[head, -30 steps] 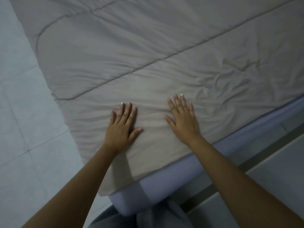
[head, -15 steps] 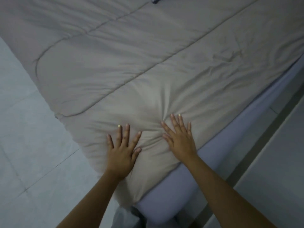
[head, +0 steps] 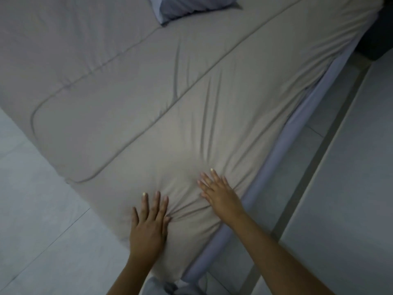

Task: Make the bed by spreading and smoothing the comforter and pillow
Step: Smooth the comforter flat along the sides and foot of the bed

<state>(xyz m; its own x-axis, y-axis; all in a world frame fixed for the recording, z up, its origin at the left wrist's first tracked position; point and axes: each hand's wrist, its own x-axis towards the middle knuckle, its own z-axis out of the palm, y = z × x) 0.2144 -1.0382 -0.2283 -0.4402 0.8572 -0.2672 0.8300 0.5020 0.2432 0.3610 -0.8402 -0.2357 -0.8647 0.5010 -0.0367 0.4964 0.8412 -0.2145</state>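
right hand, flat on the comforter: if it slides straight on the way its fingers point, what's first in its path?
The right hand points up and slightly left across the beige quilted comforter. First it probably meets the long creases fanning ahead, then the stitched seam; nothing solid shows.

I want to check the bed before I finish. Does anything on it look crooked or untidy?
Yes. The beige quilted comforter bunches into creases between the left hand and right hand. The pale blue pillow lies at an angle to the quilted seams.

Bare forearms without sleeves, left hand [head: 148,224] and right hand [head: 221,194] with pale-painted nails
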